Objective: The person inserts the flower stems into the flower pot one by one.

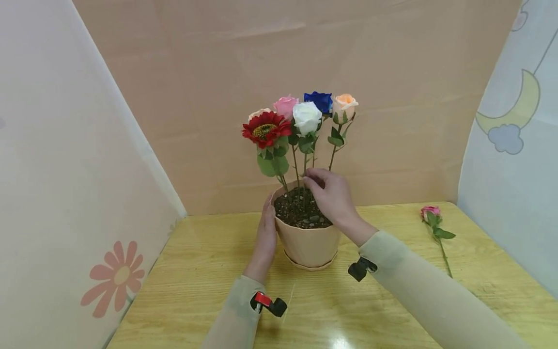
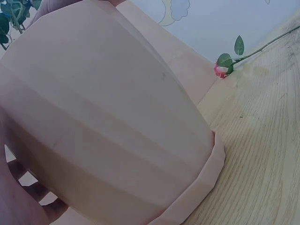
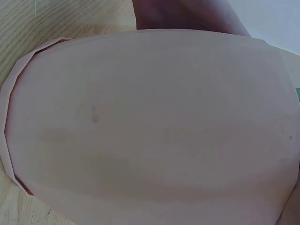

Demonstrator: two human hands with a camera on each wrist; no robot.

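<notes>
A peach flower pot (image 1: 307, 245) full of dark soil (image 1: 301, 213) stands on a saucer (image 1: 310, 266). My right hand (image 1: 333, 196) is over the pot's right rim, thumb and fingertips pinching the stem of the white rose (image 1: 307, 118). Against the pot's left side rests my left hand (image 1: 266, 237), its fingers extended along the wall; part of them is hidden behind the pot in the left wrist view. Around the white rose stand a red sunflower-like bloom (image 1: 266, 130), a pink rose (image 1: 285, 105), a blue rose (image 1: 319, 102) and a peach rose (image 1: 344, 106), with another pale bloom partly hidden.
A single pink rose (image 1: 431, 213) with a leafy stem lies on the wooden table (image 1: 196, 261) to the right. Behind the pot hangs a peach backdrop (image 1: 218, 97), with pale decorated panels at both sides.
</notes>
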